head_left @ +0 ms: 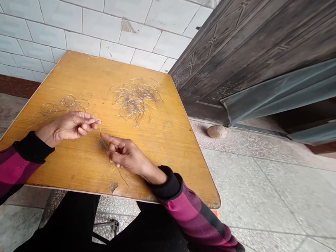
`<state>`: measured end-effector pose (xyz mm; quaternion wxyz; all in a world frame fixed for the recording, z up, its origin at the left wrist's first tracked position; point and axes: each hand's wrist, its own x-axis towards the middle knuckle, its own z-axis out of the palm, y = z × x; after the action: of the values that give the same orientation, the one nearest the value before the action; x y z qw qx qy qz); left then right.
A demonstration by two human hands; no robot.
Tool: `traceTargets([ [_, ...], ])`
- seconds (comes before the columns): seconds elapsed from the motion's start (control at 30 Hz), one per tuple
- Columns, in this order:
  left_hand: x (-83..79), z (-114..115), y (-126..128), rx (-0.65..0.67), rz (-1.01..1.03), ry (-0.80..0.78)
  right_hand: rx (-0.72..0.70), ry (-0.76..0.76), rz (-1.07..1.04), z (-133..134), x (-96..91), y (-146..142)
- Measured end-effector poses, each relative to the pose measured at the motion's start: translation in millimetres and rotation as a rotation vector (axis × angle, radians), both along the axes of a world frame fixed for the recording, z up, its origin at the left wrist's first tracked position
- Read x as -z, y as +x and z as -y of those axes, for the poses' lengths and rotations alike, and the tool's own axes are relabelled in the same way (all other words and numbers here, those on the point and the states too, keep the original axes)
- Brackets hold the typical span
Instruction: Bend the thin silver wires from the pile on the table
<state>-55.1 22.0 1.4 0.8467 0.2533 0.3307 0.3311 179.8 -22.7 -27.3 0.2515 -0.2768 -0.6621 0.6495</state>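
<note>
My left hand (69,125) is over the near left part of a small yellow wooden table (164,150), fingers pinched on the end of a thin metal wire (101,130). My right hand (123,153) lies just right of it, thumb and forefinger pinched on the same wire, whose tail trails toward the table's front edge. A tangled pile of thin wires (136,98) lies at the far middle of the table. A looser chain of bent wire loops (63,105) lies behind my left hand. Both sleeves are pink-and-black plaid.
A white tiled wall (78,5) stands behind the table. A dark carved metal door (275,53) stands at the right. A small round ball (216,131) lies on the speckled floor near the doorway. My dark-clad legs are under the table's front edge.
</note>
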Motion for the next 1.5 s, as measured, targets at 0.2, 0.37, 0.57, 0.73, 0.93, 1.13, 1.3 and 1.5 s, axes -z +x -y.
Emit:
traceTargets([
  [0.2,-4.0,1.6,-2.8,0.061,-0.071,0.073,0.009,0.033,0.031,0.3,-1.1,0.8],
  [0.37,-0.6,-1.4,-6.1,0.082,-0.092,0.126,0.019,0.068,0.077,1.7,-3.9,1.5],
  [0.57,7.4,-6.7,-6.0,0.083,-0.116,0.180,0.036,0.136,0.130,4.1,-4.2,-1.4],
  [0.73,6.5,-6.1,-4.4,0.129,-0.145,0.214,0.003,0.163,0.121,6.3,-4.5,-2.6],
  [0.93,4.9,-7.5,-6.6,0.222,-0.181,0.228,-0.067,0.203,0.118,5.4,-3.9,0.1],
  [1.13,6.8,-7.2,-4.7,0.331,-0.206,0.240,-0.136,0.230,0.170,3.0,-6.9,5.6],
  [1.3,11.8,-6.4,0.0,0.448,-0.206,0.254,-0.259,0.270,0.230,-1.0,-13.9,7.8],
  [1.5,13.6,-4.1,5.8,0.489,-0.178,0.226,-0.310,0.266,0.235,-4.1,-17.7,8.5],
])
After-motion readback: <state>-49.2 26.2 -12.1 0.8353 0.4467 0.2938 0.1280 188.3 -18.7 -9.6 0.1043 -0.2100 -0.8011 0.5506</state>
